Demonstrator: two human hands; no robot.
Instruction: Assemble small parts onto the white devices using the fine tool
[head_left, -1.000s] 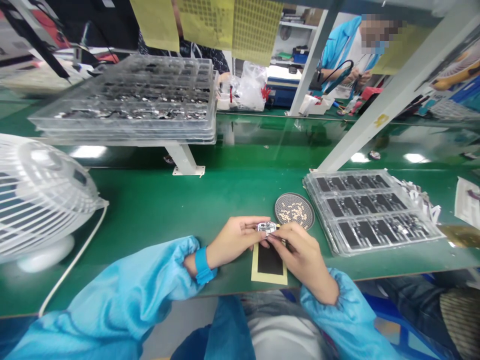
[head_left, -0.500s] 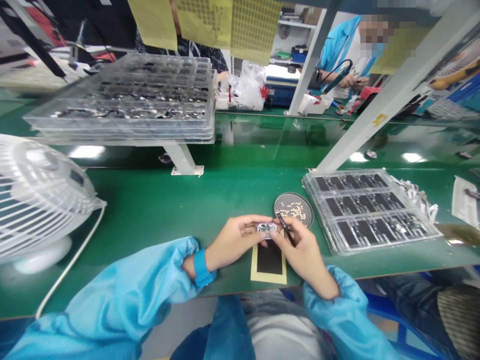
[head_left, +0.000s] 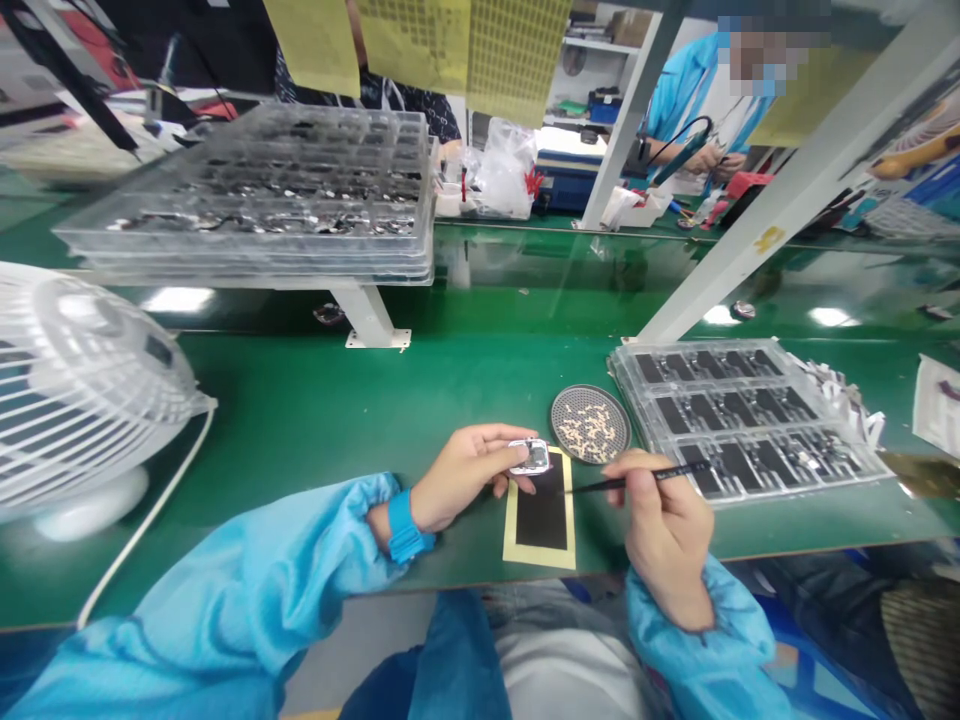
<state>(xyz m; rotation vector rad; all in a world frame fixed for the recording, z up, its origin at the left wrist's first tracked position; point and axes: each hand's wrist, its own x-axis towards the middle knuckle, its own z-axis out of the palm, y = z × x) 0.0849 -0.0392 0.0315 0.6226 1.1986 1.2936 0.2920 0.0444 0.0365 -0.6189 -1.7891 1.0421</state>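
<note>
The left hand (head_left: 461,470) pinches a small shiny part (head_left: 529,456) over the top of a black pad (head_left: 541,508) on the green table (head_left: 315,410). The right hand (head_left: 664,525) holds thin tweezers (head_left: 637,481), with the tip pointing at the pad. Just behind them sits a round dish (head_left: 590,423) of tiny bits, beside a clear tray (head_left: 742,420) (full of dark pieces). A white fan (head_left: 82,390) stands far to the left.

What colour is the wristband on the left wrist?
Bright blue, matching the sleeve; the wristband shows clearly in the head view.
</note>
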